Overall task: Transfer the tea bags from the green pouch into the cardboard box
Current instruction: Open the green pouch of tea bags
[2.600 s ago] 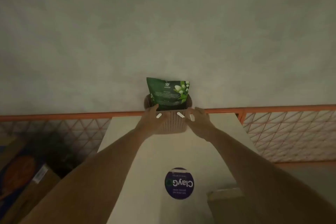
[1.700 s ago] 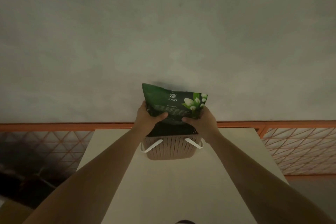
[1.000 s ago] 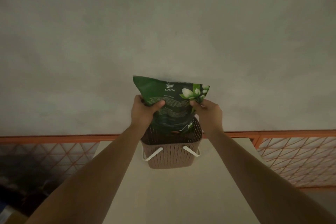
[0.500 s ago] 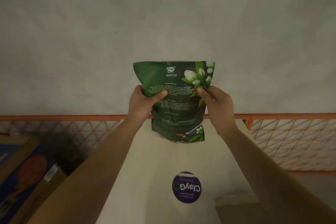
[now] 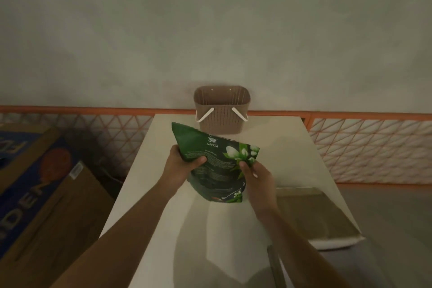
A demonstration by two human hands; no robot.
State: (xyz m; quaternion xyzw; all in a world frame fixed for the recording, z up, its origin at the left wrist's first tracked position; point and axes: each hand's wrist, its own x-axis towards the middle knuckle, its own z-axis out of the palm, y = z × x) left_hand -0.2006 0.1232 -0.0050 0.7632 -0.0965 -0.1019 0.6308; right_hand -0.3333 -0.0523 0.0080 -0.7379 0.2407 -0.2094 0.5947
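Note:
The green pouch (image 5: 214, 163), printed with white flowers and the word SIPSTER, hangs tilted above the white table (image 5: 292, 147). My left hand (image 5: 181, 162) grips its upper left side, thumb across the front. My right hand (image 5: 256, 176) pinches its right edge near the flower print. An open cardboard box (image 5: 313, 215) lies at the table's right edge, just right of my right forearm; its inside looks bare from here. No tea bags show.
A brown perforated basket (image 5: 222, 110) with white handles stands at the table's far edge against the grey wall. An orange lattice fence (image 5: 374, 147) runs behind the table. A large printed cardboard carton (image 5: 39, 189) sits on the floor to the left.
Both hands lifted the pouch out of the basket and brought it down and toward me over the table. The view tilted down, bringing the cardboard box into sight.

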